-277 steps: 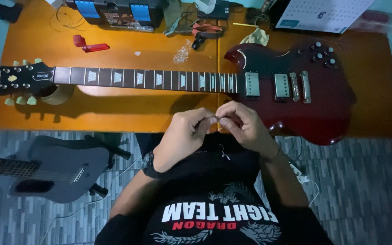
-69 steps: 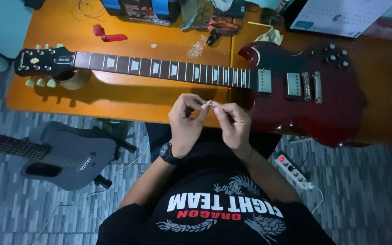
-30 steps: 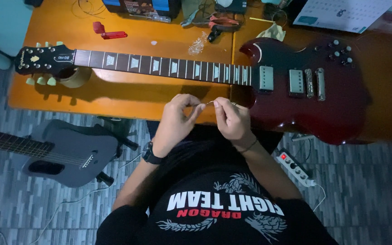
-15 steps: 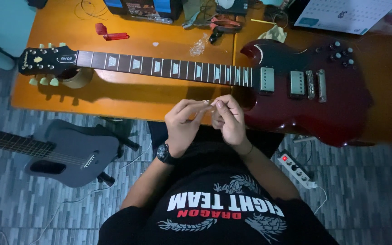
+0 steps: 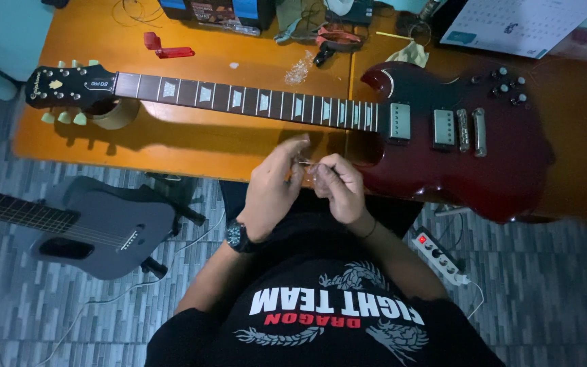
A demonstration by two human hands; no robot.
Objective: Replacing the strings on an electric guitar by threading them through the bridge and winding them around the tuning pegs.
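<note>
Box: dark rectangular package with blue panels point(image 5: 215, 10), far edge of the orange bench point(image 5: 191, 139).
Calendar: white paper sheet with blue grid point(image 5: 521, 24), far right.

There is only one view, so no part of the scene is being shared with another camera. The camera is sitting on the person's head and is looking almost straight down. It is facing forward over the chest, so the black shirt point(image 5: 321, 319) is filling the bottom edge, very near to the lens. The hands point(image 5: 304, 187) are appearing close, in the middle of the picture. The orange surface point(image 5: 191, 132) is lying across the upper half, a little farther away. The grey tiled floor point(image 5: 49, 319) is showing at both sides, farthest from the camera.
</note>
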